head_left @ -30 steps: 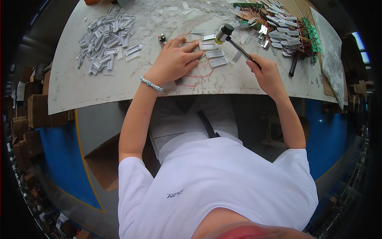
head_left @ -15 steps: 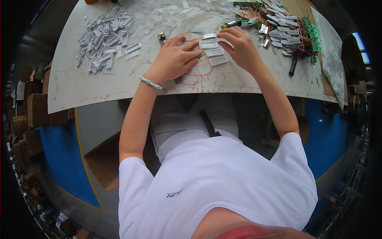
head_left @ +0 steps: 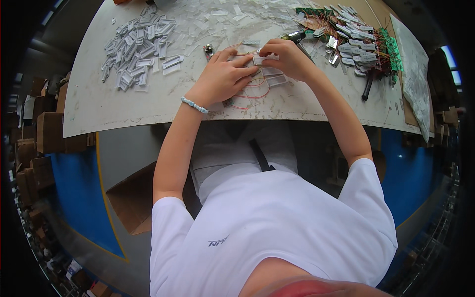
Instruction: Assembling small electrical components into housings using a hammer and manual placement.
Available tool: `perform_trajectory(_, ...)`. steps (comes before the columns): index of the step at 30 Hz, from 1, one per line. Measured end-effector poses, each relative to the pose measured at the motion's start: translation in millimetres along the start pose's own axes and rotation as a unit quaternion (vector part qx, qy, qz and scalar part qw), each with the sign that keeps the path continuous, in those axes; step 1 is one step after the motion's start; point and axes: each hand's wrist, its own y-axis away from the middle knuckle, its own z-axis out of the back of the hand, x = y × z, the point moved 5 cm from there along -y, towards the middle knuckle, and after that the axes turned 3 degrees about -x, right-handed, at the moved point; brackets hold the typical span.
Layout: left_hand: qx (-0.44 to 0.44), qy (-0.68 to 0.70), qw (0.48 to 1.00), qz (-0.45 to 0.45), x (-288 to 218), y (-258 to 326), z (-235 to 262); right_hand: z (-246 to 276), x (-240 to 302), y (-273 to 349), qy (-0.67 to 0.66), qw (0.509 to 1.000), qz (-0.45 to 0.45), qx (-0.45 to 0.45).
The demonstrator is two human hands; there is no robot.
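My right hand (head_left: 289, 57) is closed in a pinch at a small white plastic case (head_left: 258, 60), the top one in a short column of rectangular cases (head_left: 275, 79). Its fingertips partly cover the case. On the left, my left hand (head_left: 225, 76) rests on the table with fingers stretched and spread, their tips by the same case's left edge. Thin red wires (head_left: 257, 97) loop out from beneath that hand. A small metal-and-black part (head_left: 208, 49) lies just beyond it. Above the column sits a small pale perforated strip (head_left: 251, 42).
A heap of white plastic cases (head_left: 136, 47) covers the table's left, and clear flat pieces (head_left: 213, 20) scatter along the back. A screwdriver (head_left: 294, 36) lies beyond my right hand. Farther right are wired white units (head_left: 358, 49), green circuit boards (head_left: 391, 49) and a black-handled tool (head_left: 367, 88).
My right hand has moved left and slightly down, its fingers now over the top case and covering the perforated strip seen there before. My left hand stays nearly in place. The view has shifted slightly.
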Motion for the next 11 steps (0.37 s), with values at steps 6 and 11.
perform_trajectory(6, -0.003, 0.003, 1.0, 0.004, 0.1, -0.3, 0.8, -3.8, -8.0, -4.3, -0.065, 0.995, -0.053, 0.048)
perform_trajectory(11, 0.003, 0.016, 1.0, 0.009, 0.5, 0.9, 0.0, -5.5, -8.7, -5.1, -0.062, 0.995, -0.048, 0.06)
